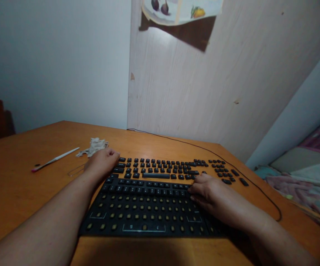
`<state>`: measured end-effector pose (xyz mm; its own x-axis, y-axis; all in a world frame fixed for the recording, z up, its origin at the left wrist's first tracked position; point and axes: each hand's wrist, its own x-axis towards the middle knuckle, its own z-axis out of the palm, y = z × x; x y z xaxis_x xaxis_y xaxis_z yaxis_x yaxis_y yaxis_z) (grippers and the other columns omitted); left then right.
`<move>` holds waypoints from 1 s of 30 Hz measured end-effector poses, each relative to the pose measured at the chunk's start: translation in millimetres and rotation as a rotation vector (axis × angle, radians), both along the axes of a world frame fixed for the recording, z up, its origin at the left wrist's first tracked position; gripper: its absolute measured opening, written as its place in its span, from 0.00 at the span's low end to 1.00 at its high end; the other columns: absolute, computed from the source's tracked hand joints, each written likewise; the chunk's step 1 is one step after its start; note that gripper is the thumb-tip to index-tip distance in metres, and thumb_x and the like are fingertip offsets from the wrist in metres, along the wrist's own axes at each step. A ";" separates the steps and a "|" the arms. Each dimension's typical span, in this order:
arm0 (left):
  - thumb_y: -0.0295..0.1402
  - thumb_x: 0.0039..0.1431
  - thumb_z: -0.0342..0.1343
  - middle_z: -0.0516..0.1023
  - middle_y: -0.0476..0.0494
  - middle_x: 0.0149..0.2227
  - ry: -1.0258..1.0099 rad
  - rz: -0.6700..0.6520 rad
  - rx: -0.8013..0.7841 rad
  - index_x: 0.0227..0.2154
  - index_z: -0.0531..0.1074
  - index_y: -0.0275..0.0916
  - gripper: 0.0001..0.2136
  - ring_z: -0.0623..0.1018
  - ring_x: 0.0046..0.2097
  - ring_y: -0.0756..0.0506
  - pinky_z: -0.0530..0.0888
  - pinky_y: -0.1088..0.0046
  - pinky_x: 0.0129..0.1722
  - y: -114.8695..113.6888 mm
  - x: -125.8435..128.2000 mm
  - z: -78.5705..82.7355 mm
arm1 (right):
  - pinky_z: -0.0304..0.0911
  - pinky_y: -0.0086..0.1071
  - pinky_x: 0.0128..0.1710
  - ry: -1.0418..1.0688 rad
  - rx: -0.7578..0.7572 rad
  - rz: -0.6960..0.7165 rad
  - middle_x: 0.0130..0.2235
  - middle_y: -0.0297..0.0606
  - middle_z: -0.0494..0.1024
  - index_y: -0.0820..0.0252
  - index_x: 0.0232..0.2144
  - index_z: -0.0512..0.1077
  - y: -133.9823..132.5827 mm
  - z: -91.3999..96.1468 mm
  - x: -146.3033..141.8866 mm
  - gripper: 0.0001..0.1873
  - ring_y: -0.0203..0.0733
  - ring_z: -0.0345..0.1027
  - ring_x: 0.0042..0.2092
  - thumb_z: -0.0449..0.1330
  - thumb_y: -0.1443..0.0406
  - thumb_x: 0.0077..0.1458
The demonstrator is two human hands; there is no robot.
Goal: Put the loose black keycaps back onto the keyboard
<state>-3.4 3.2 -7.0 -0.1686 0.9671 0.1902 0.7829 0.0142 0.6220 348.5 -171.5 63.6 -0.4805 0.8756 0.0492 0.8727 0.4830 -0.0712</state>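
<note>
A black keyboard (149, 212) lies on the orange wooden table (16, 192) in front of me, most of its keys stripped so bare switch stems show. Several loose black keycaps (162, 168) are laid out in rows on the table just beyond it. My left hand (101, 162) rests at the keyboard's far left corner, fingers curled into a loose fist next to the keycaps. My right hand (211, 194) lies on the keyboard's right side, fingertips bent and pressed together at its top row. What either hand holds is hidden.
A crumpled pale cloth (95, 146) and a white stick-like tool with a pink end (54, 159) lie left of my left hand. A thin wire loop (75, 170) sits nearby. The black cable (204, 148) runs behind the keycaps and round the right. A wooden panel (204, 81) stands behind; bedding (304, 177) lies right.
</note>
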 end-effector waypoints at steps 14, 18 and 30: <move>0.46 0.49 0.52 0.74 0.47 0.23 0.022 -0.004 -0.006 0.25 0.74 0.41 0.14 0.72 0.28 0.44 0.61 0.72 0.26 1.4 -0.1 0.2 | 0.57 0.30 0.37 -0.014 0.024 -0.056 0.33 0.36 0.73 0.58 0.30 0.71 -2.4 -0.2 -2.7 0.08 0.39 0.64 0.37 0.54 0.69 0.61; 0.49 0.51 0.50 0.76 0.47 0.25 0.048 0.001 -0.019 0.26 0.74 0.42 0.17 0.73 0.28 0.44 0.60 0.72 0.25 3.5 -1.3 -1.0 | 0.56 0.30 0.36 -0.081 0.055 -0.028 0.32 0.36 0.73 0.59 0.25 0.69 -4.2 0.2 -7.6 0.12 0.38 0.63 0.36 0.53 0.70 0.62; 0.50 0.52 0.50 0.77 0.47 0.26 0.058 -0.011 -0.011 0.27 0.74 0.42 0.17 0.73 0.29 0.44 0.60 0.72 0.25 4.5 -2.8 -2.0 | 0.58 0.36 0.38 -0.209 0.119 -0.029 0.37 0.42 0.76 0.60 0.41 0.76 -14.1 -15.1 -11.0 0.13 0.45 0.63 0.38 0.55 0.73 0.57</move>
<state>-6.2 7.7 -9.0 -0.1467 0.9710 0.1889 0.8176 0.0115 0.5756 337.5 -185.6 48.5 -0.4656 0.8832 0.0555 0.8763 0.4514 0.1683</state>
